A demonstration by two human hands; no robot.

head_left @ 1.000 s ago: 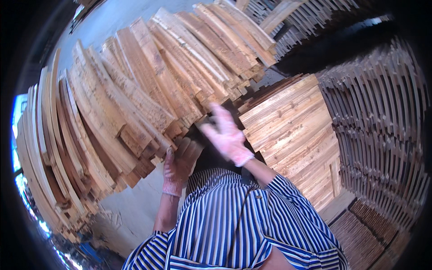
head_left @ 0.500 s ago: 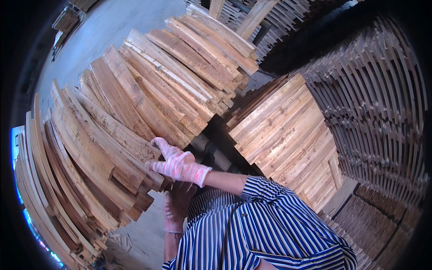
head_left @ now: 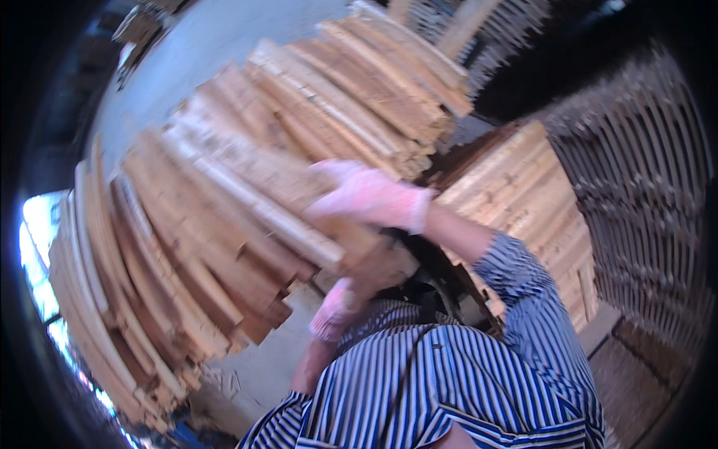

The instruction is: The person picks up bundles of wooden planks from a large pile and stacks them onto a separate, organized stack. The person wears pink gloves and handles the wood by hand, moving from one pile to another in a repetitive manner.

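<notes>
I see one blurred board [head_left: 273, 168] atop the loose pile [head_left: 168, 273]: right hand [head_left: 374, 198] spread against it, left hand [head_left: 335, 310] at its near end — grip unclear. Many boards lie loose; others form a neat stack [head_left: 516, 217].

The camera sits on the person's head, the left one of a side-by-side pair. It looks down over the striped shirt [head_left: 456, 367], which is very close and fills the bottom. The left hand [head_left: 336, 307] and right hand [head_left: 374, 196] are near, around the middle. The pile of boards [head_left: 206, 258] spreads past them, and the floor [head_left: 213, 56] up top is farther off. The round, wide lens bends straight things near its dark rim.
</notes>
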